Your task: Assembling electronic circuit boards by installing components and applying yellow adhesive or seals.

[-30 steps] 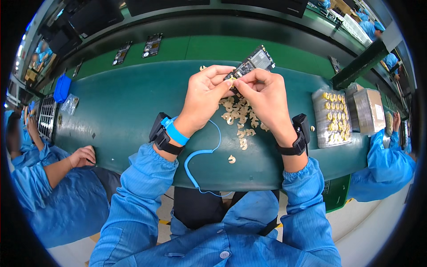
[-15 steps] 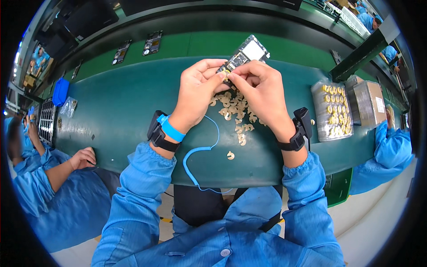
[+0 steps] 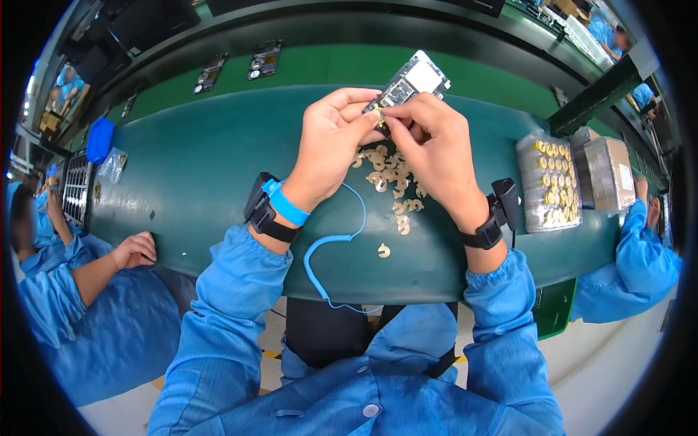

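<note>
A dark circuit board [image 3: 422, 76] with a large pale rectangle is raised over the bench, tilted up to the right. My left hand [image 3: 327, 138] grips its lower end between thumb and fingers. Thumb and forefinger of my right hand [image 3: 438, 149] are pinched at a small yellow round part [image 3: 379, 116] on that end, next to my left thumb; the fingertips partly cover it. Below the hands lies a heap of small tan notched discs [image 3: 378, 174], and a single tan disc [image 3: 384, 251] sits apart, nearer to me.
A clear tray [image 3: 549, 182] of yellow round parts stands at the right, beside a cardboard box [image 3: 614, 174]. A coiled blue cord [image 3: 320, 243] runs below my left wrist. More boards [image 3: 264, 59] lie on the far green strip. A co-worker's hand [image 3: 134, 251] rests at the left edge.
The whole scene has shifted slightly in the view. My right fingertips have moved a little over the yellow round part; my left hand keeps its grip on the circuit board.
</note>
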A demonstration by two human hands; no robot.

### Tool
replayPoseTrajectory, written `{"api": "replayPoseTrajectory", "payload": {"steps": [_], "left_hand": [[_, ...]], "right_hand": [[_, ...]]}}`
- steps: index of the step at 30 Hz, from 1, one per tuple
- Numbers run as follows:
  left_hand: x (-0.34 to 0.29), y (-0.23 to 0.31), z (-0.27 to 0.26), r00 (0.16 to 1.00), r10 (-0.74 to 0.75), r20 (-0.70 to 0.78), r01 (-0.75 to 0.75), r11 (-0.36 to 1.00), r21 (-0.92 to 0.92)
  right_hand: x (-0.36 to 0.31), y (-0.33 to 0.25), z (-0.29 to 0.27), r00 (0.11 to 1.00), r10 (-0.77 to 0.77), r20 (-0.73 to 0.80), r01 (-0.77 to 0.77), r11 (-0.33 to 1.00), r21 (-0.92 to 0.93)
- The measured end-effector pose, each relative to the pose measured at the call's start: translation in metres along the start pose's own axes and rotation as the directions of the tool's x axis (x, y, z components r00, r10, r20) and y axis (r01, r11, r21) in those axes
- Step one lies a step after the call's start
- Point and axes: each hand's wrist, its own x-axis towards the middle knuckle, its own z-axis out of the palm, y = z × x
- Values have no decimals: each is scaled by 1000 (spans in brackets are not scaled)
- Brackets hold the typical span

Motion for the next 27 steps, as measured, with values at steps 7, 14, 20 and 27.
{"api": "replayPoseTrajectory", "payload": {"steps": [7, 14, 20, 27], "left_hand": [[3, -4, -1, 1000, 14, -11, -14, 1000, 0], [4, -2, -1, 999, 21, -25, -21, 1000, -4], [2, 1, -4, 999, 11, -32, -14, 996, -89], [6, 4, -5, 996, 53, -67, -58, 996, -68]], "right_hand": [[0, 7, 3, 995, -104, 5, 104, 990, -92], [-2, 8, 0, 992, -127, 21, 129, 984, -121], [-4, 6, 5, 991, -134, -3, 132, 982, -136], [-1, 11, 4, 990, -142, 19, 143, 986, -89]]}}
